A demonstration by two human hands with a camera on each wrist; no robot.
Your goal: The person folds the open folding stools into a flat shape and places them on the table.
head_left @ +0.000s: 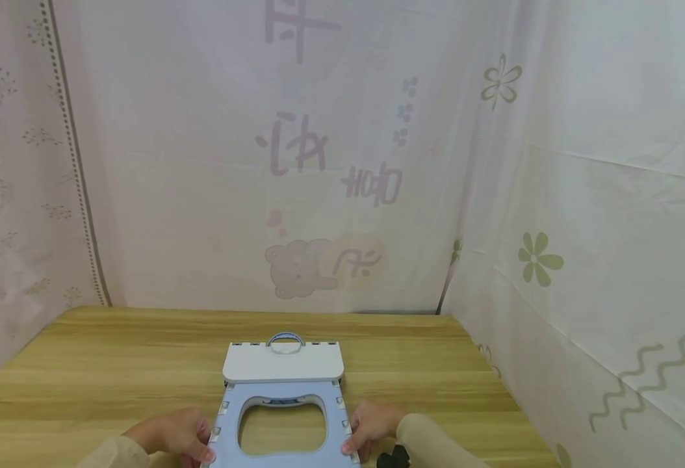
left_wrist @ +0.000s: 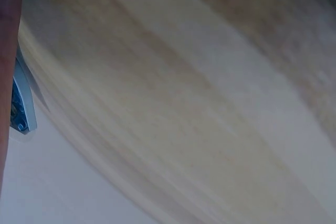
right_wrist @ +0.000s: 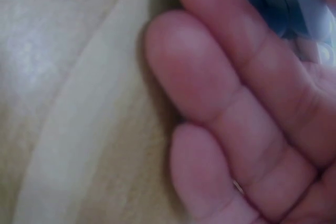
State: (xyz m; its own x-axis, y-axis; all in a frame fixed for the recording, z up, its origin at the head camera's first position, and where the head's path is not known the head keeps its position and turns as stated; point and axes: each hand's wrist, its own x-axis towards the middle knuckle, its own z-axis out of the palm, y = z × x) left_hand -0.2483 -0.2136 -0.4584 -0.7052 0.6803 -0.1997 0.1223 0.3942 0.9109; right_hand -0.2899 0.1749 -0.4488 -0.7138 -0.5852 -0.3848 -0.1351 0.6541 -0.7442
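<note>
A folding step stool (head_left: 284, 372), light blue with a white panel and a small blue carrying loop (head_left: 286, 337) at its far end, is at the front middle of the table. A large rounded opening in its blue part shows the wood behind. My left hand (head_left: 180, 434) grips its left edge, thumb on top. On the opposite edge, my right hand (head_left: 375, 424) holds it the same way. Curled fingers (right_wrist: 194, 66) of the right hand appear close to the wood in the right wrist view, beside a blurred blue-and-white stool part (right_wrist: 299, 1). The stool's near end is cut off.
The wood-grain table (head_left: 126, 351) extends to both sides and behind the stool. Pale printed curtains (head_left: 202, 162) hang along its back, left and right. A small black object (head_left: 393, 457) is by the right wrist.
</note>
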